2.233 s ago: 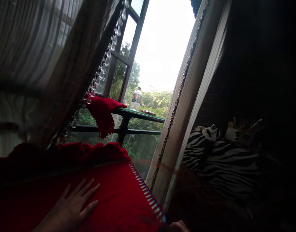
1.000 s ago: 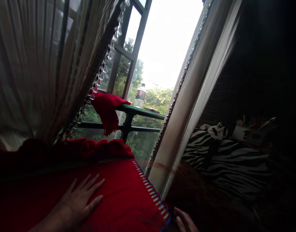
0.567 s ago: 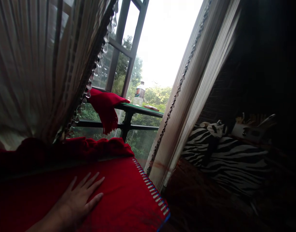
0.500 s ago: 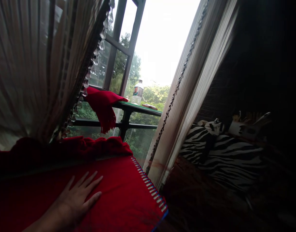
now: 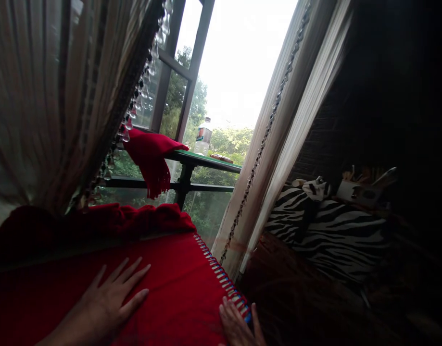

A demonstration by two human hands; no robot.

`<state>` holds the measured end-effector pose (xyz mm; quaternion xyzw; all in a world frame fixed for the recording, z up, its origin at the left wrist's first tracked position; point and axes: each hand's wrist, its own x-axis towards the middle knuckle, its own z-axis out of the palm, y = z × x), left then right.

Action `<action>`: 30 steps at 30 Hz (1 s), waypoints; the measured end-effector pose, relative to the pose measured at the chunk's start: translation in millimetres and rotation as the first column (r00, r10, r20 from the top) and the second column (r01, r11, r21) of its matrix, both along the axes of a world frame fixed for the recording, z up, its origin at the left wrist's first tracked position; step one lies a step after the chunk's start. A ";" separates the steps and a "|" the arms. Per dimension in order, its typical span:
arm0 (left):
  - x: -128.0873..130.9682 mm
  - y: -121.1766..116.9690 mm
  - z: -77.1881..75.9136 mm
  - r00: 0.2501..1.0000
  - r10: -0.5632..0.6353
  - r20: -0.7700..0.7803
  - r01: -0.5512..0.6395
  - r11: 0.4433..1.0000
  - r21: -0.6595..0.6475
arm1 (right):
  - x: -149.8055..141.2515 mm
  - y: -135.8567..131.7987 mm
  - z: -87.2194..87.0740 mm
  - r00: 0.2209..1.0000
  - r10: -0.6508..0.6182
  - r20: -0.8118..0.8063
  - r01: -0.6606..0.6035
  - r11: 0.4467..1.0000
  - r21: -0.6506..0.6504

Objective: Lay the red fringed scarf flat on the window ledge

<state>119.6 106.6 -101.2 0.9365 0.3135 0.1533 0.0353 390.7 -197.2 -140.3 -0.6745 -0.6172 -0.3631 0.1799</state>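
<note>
A red cloth lies spread over a flat surface, its right edge trimmed with a white and blue stitched border. My left hand rests flat on the cloth with its fingers spread. At the cloth's lower right corner, my right hand reaches in from the bottom edge, fingers stretched out over the border. Part of the right hand is cut off by the frame. Bunched red fabric runs along the far side of the cloth.
Sheer curtains with bead trim hang left and right of an open window. On the green ledge stand a plastic bottle and a fringed red scarf. Zebra-striped cushions sit in the dark at right.
My right hand has come into view at the lower right corner of the cloth. My left hand stays flat in nearly the same place. The view has shifted slightly.
</note>
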 end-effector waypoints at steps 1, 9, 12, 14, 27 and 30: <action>1.1 -2.7 2.4 1.000 0.009 -0.007 -0.009 1.000 -0.011 | 14.0 -6.8 0.0 0.997 0.052 0.061 -0.051 0.998 -0.024; 0.9 -18.9 29.3 0.994 0.041 -0.099 -0.051 0.994 -0.100 | 3.6 21.8 0.2 0.940 -0.074 -0.333 -0.010 0.970 -0.242; 1.6 -20.3 34.8 0.993 0.043 -0.114 -0.055 0.993 -0.101 | -35.5 54.1 33.3 0.869 -0.025 -0.494 -0.180 0.915 -0.362; 1.8 -21.2 37.3 0.993 0.047 -0.111 -0.059 0.993 -0.107 | -56.4 70.0 53.5 0.827 0.034 -0.561 -0.298 0.873 -0.386; 1.8 -41.6 67.8 0.978 0.058 -0.201 -0.088 0.985 -0.146 | -34.7 67.8 62.8 0.786 -0.179 -0.592 -0.207 0.826 -0.524; 0.9 -45.5 74.7 0.972 0.055 -0.228 -0.095 0.981 -0.170 | -48.8 91.4 90.6 0.786 -0.128 -0.605 -0.248 0.832 -0.497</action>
